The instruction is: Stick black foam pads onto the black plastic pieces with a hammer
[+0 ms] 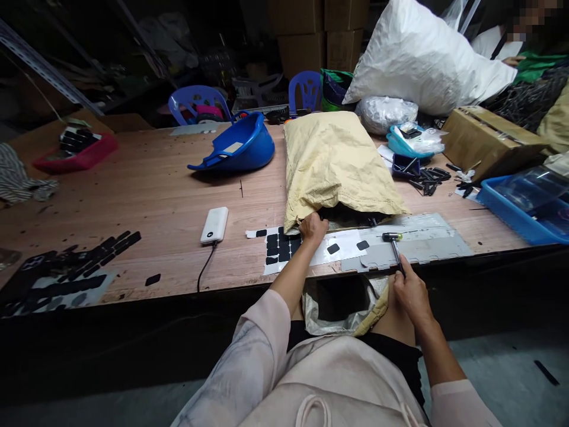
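Observation:
My right hand [412, 293] is wrapped around the handle of a small hammer [393, 237], its head over a grey board [411, 246] at the table's front edge. At the mouth of a pale yellow woven sack [340, 157], my left hand [313, 229] is closed, its fingertips partly hidden by the opening. Dark pieces show inside the sack's mouth. Beneath my left wrist lies a white sheet with rows of black stickers [278, 246]. Two loose black stickers [333, 249] lie on the white backing between my hands.
A white power bank [214, 225] with a cable lies left of the sticker sheet. Behind it is a tilted blue basin [249, 145]. Blue tray [524, 207] and cardboard box [493, 139] stand right. An open sack [340, 323] hangs at my lap. Another person sits at the far right.

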Demonstrator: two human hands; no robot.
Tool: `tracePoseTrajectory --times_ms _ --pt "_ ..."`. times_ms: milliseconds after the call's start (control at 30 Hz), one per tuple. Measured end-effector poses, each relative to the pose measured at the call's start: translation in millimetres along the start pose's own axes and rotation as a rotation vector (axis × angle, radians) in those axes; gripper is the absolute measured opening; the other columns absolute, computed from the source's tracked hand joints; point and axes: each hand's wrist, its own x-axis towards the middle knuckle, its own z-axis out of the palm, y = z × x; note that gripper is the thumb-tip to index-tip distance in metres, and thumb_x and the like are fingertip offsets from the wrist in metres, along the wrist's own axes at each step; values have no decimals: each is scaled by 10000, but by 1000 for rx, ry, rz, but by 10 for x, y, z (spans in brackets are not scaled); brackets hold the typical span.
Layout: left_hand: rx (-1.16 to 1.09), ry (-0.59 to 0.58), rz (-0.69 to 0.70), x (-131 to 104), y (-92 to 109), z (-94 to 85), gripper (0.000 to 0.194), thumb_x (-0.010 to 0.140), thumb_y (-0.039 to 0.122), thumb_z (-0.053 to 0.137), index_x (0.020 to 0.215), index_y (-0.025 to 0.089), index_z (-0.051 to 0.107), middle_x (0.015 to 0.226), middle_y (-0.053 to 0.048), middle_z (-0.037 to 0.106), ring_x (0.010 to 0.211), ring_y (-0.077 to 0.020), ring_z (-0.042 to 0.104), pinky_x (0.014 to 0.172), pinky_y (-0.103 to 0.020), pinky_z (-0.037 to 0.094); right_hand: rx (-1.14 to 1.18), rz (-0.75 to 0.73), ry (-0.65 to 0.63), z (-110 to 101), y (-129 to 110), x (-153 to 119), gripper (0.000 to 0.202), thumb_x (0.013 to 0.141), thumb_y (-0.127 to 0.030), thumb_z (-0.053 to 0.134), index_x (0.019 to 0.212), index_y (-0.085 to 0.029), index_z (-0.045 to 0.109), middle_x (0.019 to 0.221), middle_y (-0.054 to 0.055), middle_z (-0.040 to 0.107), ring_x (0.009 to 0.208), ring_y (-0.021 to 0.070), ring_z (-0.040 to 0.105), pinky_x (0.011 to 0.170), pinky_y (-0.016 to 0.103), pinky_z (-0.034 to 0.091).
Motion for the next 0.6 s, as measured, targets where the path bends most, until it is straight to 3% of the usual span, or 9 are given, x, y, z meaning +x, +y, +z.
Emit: tracePoseTrajectory --times_ms 167,333,433,533,600 --pt "-78 -31 91 -274 -253 -3 196 866 331 745 1016 233 824 1047 -104 825 1032 -314 742 821 -373 529 15 -13 -3 25 29 11 673 988 -312 458 1653 -218 501 1157 166 786 1021 307 741 876 384 552" --pt "-148 -176 367 -674 -385 203 201 840 280 734 1021 260 818 866 -10 783 844 -214 713 755 -305 516 27 -25 27 57 61 30 680 974 -310 467 1642 -192 515 1127 168 789 1003 306 735 876 392 554" --pt "-71 -104 519 -817 -340 342 173 810 279 746 970 233 795 957 -43 772 944 -247 701 847 -347 530 25 -31 25 55 56 36 676 973 -307 467 1636 -192 524 1108 164 790 990 301 738 866 383 555" --pt "-29 2 571 -868 -253 441 242 777 350 807 966 203 777 1027 -90 742 1035 -293 676 958 -414 511 12 -19 10 37 35 32 674 979 -305 462 1643 -200 514 1130 163 787 999 301 741 874 383 552" --pt "-31 8 593 -870 -208 490 246 798 371 811 969 199 770 1038 -99 729 1052 -297 664 976 -428 494 8 -6 1 23 19 24 676 982 -302 460 1649 -204 505 1164 168 783 1022 308 739 891 392 549"
